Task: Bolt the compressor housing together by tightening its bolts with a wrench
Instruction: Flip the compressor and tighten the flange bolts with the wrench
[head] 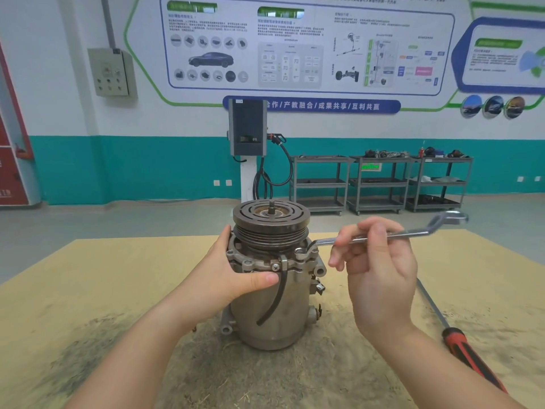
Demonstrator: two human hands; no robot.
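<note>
A grey metal compressor stands upright on the tan table, its dark grooved pulley on top. My left hand wraps round the housing's left side below the flange, thumb across the front. My right hand pinches the shaft of a silver offset ring wrench. The wrench's near ring end sits on a bolt at the flange's right side; its far end points right and away.
A red-and-black handled screwdriver lies on the table at the right, close behind my right forearm. A black hose runs down the compressor's front. Grey shelf carts and a charging post stand by the far wall.
</note>
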